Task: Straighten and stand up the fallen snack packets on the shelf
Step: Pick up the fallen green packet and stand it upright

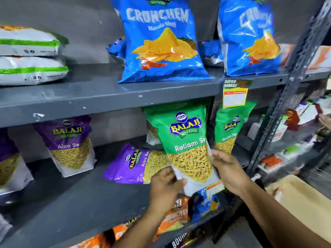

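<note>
**Green Ratlami Sev packet held upright in both hands at the middle shelf**

Green and white, the Ratlami Sev packet (pixel 188 147) stands almost upright, its top leaning a little to the left and reaching up to the edge of the upper shelf (pixel 107 99). The left hand (pixel 165 187) grips its lower left corner, thumb on the front and the fingers behind. The right hand (pixel 228 170) holds the lower right edge, thumb pressed on the front. The bottom of the packet is raised above the middle shelf (pixel 80 197), at the near edge.

Just to the left of it, a purple Aloo Sev packet (pixel 136 163) lies flat on its back on the same shelf, its top pointing left. Farther left, another purple Aloo Sev packet (pixel 71 145) stands upright, leaning back a little. To the right, a second green packet (pixel 228 133) stands upright, and a yellow price tag (pixel 235 96) hangs in front of its top.

On the upper shelf two blue Crunchem bags (pixel 161 42) stand upright, and at the far left two white packets with green stripes (pixel 30 56) lie stacked one on the other.
</note>
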`<state>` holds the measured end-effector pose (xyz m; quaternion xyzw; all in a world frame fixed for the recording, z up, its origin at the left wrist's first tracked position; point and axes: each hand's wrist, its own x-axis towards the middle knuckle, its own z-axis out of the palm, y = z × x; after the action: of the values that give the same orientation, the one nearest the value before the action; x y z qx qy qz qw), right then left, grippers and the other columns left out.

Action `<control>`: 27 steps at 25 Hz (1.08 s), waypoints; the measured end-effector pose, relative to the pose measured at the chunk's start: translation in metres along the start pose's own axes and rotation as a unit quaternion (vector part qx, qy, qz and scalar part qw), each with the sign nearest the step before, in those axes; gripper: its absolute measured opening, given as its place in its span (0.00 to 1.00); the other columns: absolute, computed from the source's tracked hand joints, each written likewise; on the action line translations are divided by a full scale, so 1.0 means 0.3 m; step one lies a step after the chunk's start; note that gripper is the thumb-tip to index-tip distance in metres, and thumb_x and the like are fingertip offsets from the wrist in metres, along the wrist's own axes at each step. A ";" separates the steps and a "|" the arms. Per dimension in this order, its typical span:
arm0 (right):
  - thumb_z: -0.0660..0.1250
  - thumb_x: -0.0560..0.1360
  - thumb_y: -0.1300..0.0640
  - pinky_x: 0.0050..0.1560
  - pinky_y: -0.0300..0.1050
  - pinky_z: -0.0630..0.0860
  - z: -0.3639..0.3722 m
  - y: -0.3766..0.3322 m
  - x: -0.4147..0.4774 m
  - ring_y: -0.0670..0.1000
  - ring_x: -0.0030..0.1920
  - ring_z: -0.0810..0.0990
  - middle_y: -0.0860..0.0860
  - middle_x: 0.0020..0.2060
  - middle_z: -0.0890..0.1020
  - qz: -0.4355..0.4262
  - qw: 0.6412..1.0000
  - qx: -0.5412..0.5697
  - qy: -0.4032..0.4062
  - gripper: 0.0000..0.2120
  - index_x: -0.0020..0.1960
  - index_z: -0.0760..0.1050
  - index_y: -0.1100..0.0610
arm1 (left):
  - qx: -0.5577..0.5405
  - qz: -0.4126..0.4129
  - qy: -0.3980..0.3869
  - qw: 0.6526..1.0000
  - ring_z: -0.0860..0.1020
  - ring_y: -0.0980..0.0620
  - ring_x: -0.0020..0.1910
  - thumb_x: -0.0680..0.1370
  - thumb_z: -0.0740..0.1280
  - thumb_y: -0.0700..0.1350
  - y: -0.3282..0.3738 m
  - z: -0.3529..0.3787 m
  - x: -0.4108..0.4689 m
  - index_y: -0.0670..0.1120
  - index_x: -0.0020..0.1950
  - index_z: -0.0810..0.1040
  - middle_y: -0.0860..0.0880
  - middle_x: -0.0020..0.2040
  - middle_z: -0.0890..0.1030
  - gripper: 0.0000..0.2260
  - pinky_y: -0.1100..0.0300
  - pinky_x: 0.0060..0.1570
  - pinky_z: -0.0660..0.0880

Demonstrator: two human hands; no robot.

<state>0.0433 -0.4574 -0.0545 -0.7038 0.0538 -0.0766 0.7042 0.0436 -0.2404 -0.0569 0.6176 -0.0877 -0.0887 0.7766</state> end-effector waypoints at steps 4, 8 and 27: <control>0.57 0.79 0.65 0.53 0.55 0.80 -0.124 0.020 0.083 0.62 0.56 0.82 0.61 0.54 0.84 0.002 0.998 0.056 -0.014 0.13 0.58 0.79 0.61 | 0.071 0.037 0.052 0.995 0.82 0.61 0.38 0.66 0.70 0.28 -0.110 0.172 0.064 0.48 0.44 0.79 0.51 0.42 0.86 0.15 0.63 0.43 0.78; 0.55 0.77 0.72 0.55 0.53 0.79 -0.153 0.110 0.193 0.57 0.52 0.83 0.55 0.49 0.86 0.014 0.996 0.086 0.015 0.18 0.52 0.81 0.60 | 0.219 0.055 0.139 0.964 0.82 0.49 0.42 0.65 0.70 0.40 -0.201 0.245 0.130 0.56 0.44 0.76 0.50 0.38 0.83 0.14 0.52 0.45 0.78; 0.60 0.78 0.60 0.57 0.49 0.74 -0.179 0.376 0.216 0.50 0.58 0.77 0.52 0.60 0.79 -0.073 0.990 -0.033 0.113 0.16 0.65 0.73 0.52 | 0.245 0.016 0.245 0.938 0.78 0.69 0.45 0.75 0.67 0.41 -0.327 0.364 0.078 0.61 0.51 0.75 0.63 0.47 0.81 0.14 0.65 0.47 0.77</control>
<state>0.1007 -0.5222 -0.1655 -0.7156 0.0841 -0.2054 0.6623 0.0365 -0.3708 -0.1278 0.7900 0.0770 0.1019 0.5997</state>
